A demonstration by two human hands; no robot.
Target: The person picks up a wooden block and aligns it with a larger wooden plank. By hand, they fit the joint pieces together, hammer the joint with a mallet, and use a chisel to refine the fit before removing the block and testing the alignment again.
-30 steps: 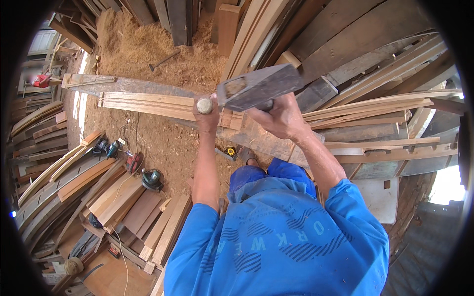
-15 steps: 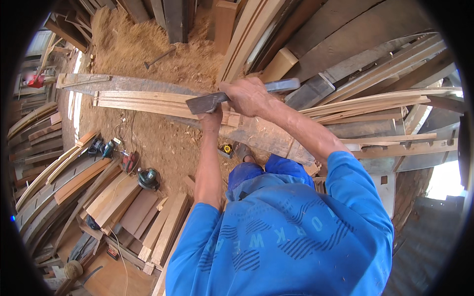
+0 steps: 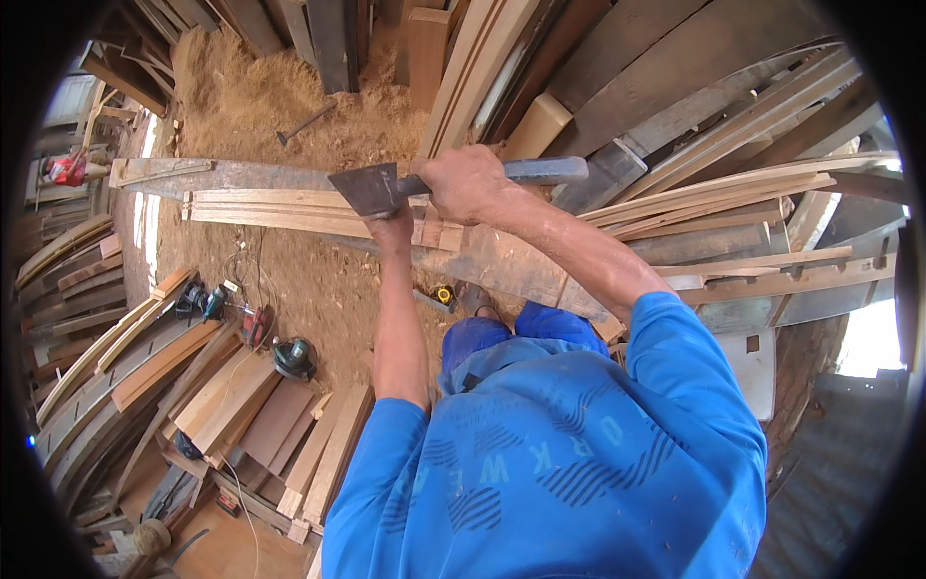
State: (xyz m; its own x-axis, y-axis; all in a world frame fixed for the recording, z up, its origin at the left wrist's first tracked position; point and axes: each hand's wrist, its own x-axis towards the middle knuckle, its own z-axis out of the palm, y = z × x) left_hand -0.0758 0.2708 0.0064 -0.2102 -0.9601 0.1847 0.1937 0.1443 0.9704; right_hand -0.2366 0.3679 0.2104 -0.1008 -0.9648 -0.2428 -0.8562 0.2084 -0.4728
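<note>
The hammer head (image 3: 365,189) hides most fingers of the left hand (image 3: 391,234), so anything they hold cannot be told. The right hand (image 3: 468,181) covers part of the handle (image 3: 545,171). Far left, a red thing (image 3: 68,172) is too blurred to name. The near edge cuts off the shirt (image 3: 550,482).

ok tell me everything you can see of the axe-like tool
The axe-like tool has a dark, worn head, metal by its look, flaring wider toward the left, and a straight, greyish handle. It lies roughly crosswise in the picture, head at left. The right hand grips the handle between its head and its exposed right end. The head overlaps part of the left hand in this view; whether it touches anything there cannot be told.
</note>
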